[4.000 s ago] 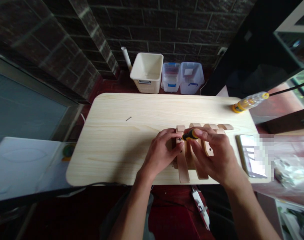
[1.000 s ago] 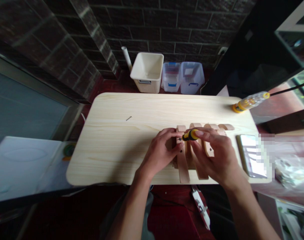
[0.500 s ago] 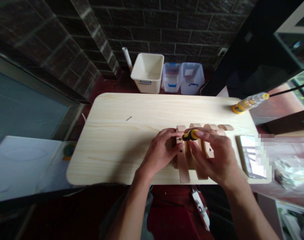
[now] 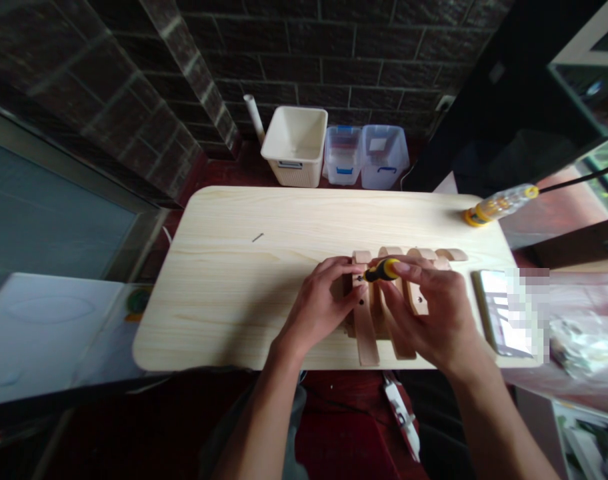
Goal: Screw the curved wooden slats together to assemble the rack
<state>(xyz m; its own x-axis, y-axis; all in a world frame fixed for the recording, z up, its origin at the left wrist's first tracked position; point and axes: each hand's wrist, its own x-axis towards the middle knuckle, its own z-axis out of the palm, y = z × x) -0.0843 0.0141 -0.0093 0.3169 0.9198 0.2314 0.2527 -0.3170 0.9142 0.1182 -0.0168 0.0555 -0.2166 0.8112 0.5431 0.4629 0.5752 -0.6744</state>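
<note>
Wooden slatted piece (image 4: 368,343) on a pale tabletop (image 4: 209,287), right of centre and close to the near edge, its curved strips running from near to far. The right hand (image 4: 437,310) holds a yellow-and-black screwdriver (image 4: 383,270) between thumb and fingers, the handle leaning right and its tip pointing left, toward the leftmost strip. The left hand (image 4: 317,303) lies at that strip's left side, thumb and fingers set narrowly around the tip; whether they grip the shaft, a fastener or only the wood cannot be told. A dark spot (image 4: 361,302), perhaps a screw head or a hole, shows on the same strip, just nearer than the tip.

Handling, as judged by eye: the wood appears stiff and fairly light, with smooth faces that could slide on the tabletop (the overhanging strip ends look the likeliest parts to flex or tip). A hold low on the body, beneath the strips, seems surer; the screwdriver is best held by its thick handle.

Elsewhere, a thin dark object (image 4: 257,237) lies far left, and a clear-and-yellow tube (image 4: 501,205) far right.
</note>
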